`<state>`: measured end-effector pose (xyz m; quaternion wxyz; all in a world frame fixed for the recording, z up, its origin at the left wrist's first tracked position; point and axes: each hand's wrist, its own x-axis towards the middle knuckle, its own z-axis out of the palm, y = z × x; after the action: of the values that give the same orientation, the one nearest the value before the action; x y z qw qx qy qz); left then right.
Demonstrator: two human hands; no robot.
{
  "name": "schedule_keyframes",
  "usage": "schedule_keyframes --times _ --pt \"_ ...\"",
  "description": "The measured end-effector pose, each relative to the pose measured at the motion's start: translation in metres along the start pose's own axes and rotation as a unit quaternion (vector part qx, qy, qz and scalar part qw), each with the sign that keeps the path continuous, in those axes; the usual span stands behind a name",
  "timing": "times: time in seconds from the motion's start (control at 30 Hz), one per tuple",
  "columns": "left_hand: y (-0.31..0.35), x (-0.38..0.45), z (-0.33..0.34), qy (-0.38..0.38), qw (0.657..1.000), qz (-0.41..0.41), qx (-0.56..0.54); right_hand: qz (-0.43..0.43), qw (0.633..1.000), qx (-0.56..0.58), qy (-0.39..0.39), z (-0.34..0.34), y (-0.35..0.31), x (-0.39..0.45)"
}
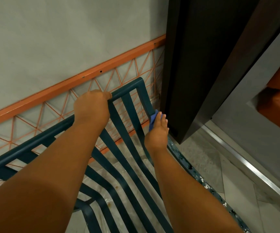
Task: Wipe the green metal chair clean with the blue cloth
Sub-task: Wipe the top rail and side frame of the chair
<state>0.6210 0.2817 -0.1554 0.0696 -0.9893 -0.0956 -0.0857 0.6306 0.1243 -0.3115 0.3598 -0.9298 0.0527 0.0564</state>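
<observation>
Two bare forearms reach over the slatted seat of the green metal chair [129, 167]. The right hand [157, 132] pinches the blue cloth [153, 121] between curled fingers [163, 117] against the chair's right upright post. The left hand [92, 106] wraps its fingers round the top rail. Beyond stand an orange wire frame [78, 81], a grey wall [60, 31] and a dark door [203, 64].

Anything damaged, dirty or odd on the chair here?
Yes. The chair's right edge rail is speckled with white flecks, like chipped paint or residue, below where the right hand presses the cloth. Nothing else stands out.
</observation>
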Motion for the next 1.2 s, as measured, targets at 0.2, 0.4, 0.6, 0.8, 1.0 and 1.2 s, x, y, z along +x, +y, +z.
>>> schedule_keyframes --times 0.2,0.4,0.6,0.8,1.0,1.2 --pt "0.0 -0.001 0.0 0.007 1.0 0.002 0.005 -0.116 0.982 -0.148 0.018 0.006 0.025 -0.021" --pt "0.0 -0.002 0.0 0.008 1.0 0.008 0.0 0.041 0.995 -0.083 -0.047 -0.008 0.02 0.007" --pt "0.001 -0.003 0.0 0.016 1.0 0.006 0.008 -0.104 0.984 -0.144 0.004 0.005 0.035 -0.022" --pt "0.0 -0.003 0.002 0.018 1.0 0.013 0.009 -0.013 0.999 -0.042 -0.008 -0.006 0.037 -0.011" --pt "0.0 -0.005 0.003 0.023 1.0 0.011 0.013 0.089 0.982 0.013 -0.165 -0.054 0.029 0.027" --pt "0.002 -0.006 0.004 0.031 0.999 0.008 -0.002 0.095 0.953 -0.13 -0.255 -0.069 0.03 0.038"
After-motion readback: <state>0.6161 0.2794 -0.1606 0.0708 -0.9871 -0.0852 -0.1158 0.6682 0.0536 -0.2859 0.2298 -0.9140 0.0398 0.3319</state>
